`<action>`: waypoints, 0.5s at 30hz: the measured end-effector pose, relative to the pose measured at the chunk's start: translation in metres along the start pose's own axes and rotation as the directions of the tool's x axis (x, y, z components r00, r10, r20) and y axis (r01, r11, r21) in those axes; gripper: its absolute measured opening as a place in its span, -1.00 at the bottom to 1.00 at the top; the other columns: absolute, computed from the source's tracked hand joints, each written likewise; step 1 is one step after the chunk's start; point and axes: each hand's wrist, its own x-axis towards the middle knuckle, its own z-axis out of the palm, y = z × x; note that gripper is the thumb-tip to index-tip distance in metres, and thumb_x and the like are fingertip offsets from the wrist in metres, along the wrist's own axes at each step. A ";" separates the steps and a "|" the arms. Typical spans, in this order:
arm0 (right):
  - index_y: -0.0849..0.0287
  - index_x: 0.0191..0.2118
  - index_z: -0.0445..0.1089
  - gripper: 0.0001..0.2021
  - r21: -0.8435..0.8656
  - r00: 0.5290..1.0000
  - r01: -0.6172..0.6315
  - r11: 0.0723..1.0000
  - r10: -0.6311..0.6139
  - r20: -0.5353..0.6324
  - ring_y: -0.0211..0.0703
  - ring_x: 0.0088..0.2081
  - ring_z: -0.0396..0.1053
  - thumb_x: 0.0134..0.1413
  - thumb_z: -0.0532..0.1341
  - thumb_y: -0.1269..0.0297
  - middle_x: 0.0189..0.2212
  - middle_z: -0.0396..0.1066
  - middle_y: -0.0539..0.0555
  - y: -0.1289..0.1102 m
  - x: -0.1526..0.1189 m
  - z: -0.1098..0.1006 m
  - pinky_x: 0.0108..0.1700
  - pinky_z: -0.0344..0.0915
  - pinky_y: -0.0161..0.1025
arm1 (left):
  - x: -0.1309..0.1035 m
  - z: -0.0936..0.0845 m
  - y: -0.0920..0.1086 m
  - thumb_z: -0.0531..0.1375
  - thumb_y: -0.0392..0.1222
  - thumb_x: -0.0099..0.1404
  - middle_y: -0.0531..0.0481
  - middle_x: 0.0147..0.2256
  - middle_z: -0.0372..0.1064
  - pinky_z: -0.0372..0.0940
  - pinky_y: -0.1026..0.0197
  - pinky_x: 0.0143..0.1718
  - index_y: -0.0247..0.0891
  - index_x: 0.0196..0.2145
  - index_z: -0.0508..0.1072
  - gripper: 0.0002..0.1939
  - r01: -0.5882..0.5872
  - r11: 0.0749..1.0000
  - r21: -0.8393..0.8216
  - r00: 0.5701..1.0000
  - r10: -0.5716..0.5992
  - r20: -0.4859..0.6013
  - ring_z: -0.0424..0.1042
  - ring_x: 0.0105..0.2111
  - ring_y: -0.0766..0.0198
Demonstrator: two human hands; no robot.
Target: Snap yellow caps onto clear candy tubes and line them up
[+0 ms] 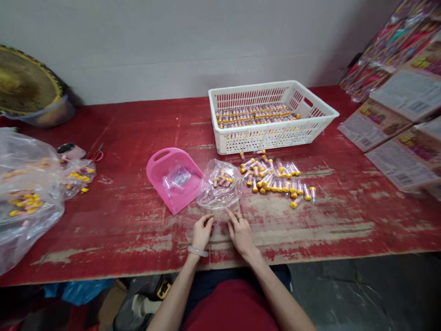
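My left hand (202, 231) rests at the table in front of a clear plastic bag (217, 195), its fingers loosely bent, a small gap between thumb and forefinger and nothing visible in it. To its right, my right hand (240, 233) lies with fingers stretched toward the bag's near edge; the forefinger tip is at that edge, and whether it touches is hard to tell. Several small pink pieces with yellow ends show inside the bag. Right of the bag lies a loose pile of clear tubes with yellow caps (275, 177). A pink scoop (177, 197) holding crumpled clear plastic sits to the left.
Behind the pile stands a white basket (265, 140) with rows of capped tubes. Large clear bags (31, 170) of yellow-and-pink pieces, scissors (98, 154) and a pink cup-like object (71, 151) are at left. Printed boxes (396, 138) are stacked at right on the worn red table (120, 207).
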 end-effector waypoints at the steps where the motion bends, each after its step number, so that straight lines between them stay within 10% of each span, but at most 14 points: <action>1: 0.13 0.20 0.27 -0.60 0.005 1.000 0.002 1.000 -0.002 -0.009 -0.05 -0.17 0.39 0.30 -0.01 0.38 -0.12 0.42 0.20 0.000 0.000 0.000 -0.15 0.33 -0.12 | 0.000 0.000 0.001 0.21 0.02 0.15 -0.07 -0.46 0.50 0.34 0.18 -0.34 -0.31 -0.20 0.55 -0.62 -0.002 1.000 -0.005 1.000 0.002 -0.002 0.45 -0.45 0.21; 15: 0.11 0.23 0.23 -0.59 -0.058 0.997 -0.065 0.996 0.062 -0.046 -0.09 -0.26 0.41 0.34 -0.07 0.31 -0.15 0.45 0.21 0.020 -0.004 -0.005 -0.19 0.32 -0.17 | 0.000 0.003 0.007 0.22 0.06 0.10 -0.02 -0.50 0.46 0.26 0.25 -0.44 -0.30 -0.26 0.55 -0.62 0.004 0.999 -0.033 1.000 -0.004 -0.019 0.37 -0.51 0.27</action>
